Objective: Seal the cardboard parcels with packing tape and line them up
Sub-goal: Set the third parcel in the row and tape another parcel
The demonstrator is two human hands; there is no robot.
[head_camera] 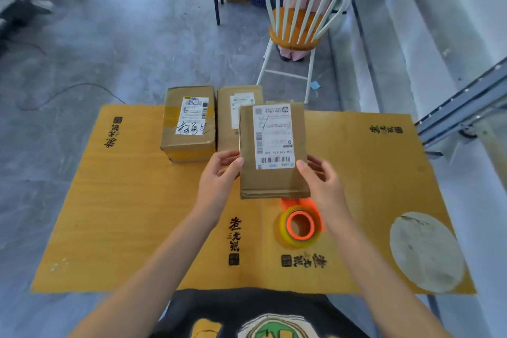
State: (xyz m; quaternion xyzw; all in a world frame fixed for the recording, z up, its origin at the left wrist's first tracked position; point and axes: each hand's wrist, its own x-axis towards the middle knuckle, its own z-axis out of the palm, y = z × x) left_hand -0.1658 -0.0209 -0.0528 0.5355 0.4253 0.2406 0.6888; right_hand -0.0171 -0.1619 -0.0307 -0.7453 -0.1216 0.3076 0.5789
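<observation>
Gripping a flat cardboard parcel (pixel 271 181) by its long sides over a flattened cardboard sheet (pixel 123 200): left hand (pixel 222 173) with thumb on the labelled face and fingers curled behind, right hand (pixel 321 175) clasping the opposite edge the same way. Just nearer the body than the right hand, lying on the sheet: a packing tape roll (pixel 300 225), clear with an orange core. Beyond the left hand, side by side at the sheet's far edge: a taped box (pixel 189 123) and a second parcel (pixel 227 118), partly hidden behind the held one.
</observation>
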